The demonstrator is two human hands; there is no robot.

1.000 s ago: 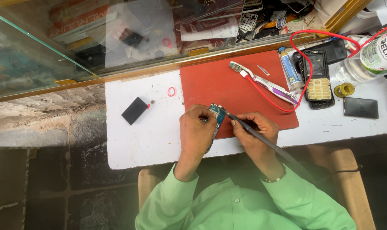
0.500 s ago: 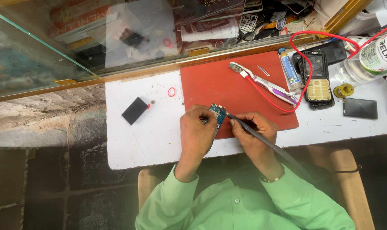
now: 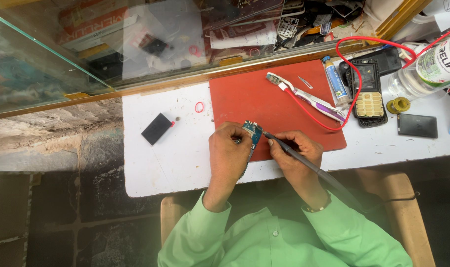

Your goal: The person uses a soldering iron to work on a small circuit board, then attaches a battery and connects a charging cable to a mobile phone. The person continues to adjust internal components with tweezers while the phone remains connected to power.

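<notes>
Head-camera frames show almost nothing altered over the last second: the small circuit board (image 3: 253,131) is kept pinched in the left hand (image 3: 228,154) above the red mat (image 3: 264,101), while the soldering iron (image 3: 294,155) (tip at the board's edge) stays gripped by the right hand's (image 3: 295,157) closed fingers, so the work appears ongoing.

We are at a small phone repair counter. Under our hands lies a red work mat (image 3: 264,99) on a white bench (image 3: 155,158). To the right of them sit an opened keypad phone (image 3: 367,96), a toothbrush (image 3: 304,96) and a small tube (image 3: 335,81); beyond them, a glass case (image 3: 136,44) holds loose parts.
</notes>
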